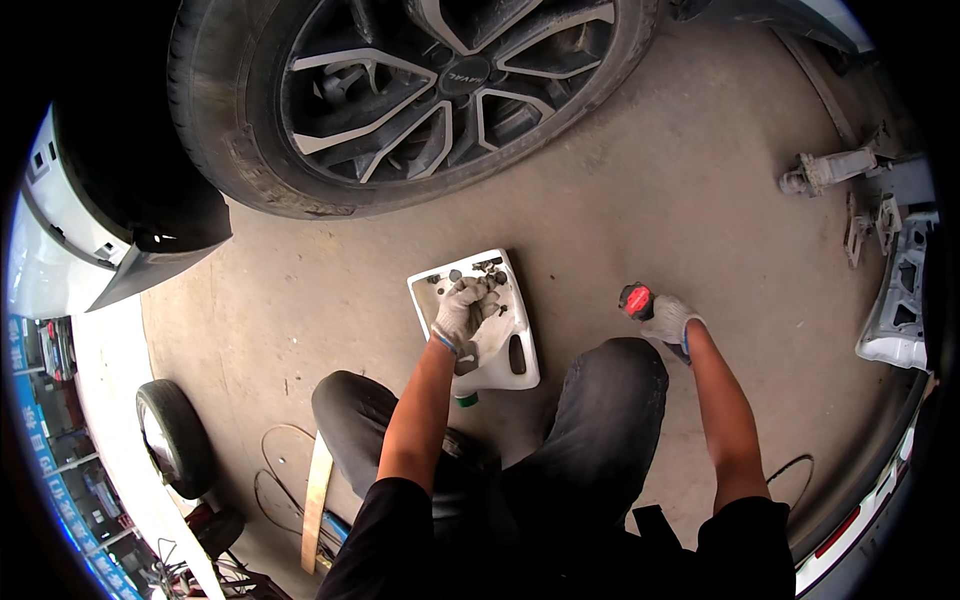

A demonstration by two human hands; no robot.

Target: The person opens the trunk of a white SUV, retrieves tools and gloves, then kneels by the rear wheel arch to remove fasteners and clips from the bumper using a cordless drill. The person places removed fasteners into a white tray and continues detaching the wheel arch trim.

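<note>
My left hand (461,312), in a pale work glove, is over a white plastic tray (516,374) on the floor between my knees and the car wheel. Its fingers are curled, and whatever they hold is too small to make out. Small dark fasteners (490,266) lie in the tray's far end, partly hidden by the hand. Off to the right, my gloved right hand (671,319) is closed around a black and red power tool (637,300). The tool's round red face shows; its exact kind is unclear.
A large car wheel (467,75) with dark and silver spokes stands ahead. At left are a white body panel (75,240) and a loose tyre (176,438). Metal parts (828,171) and a white panel (900,290) lie at right. A green cap (466,400) sits by the tray.
</note>
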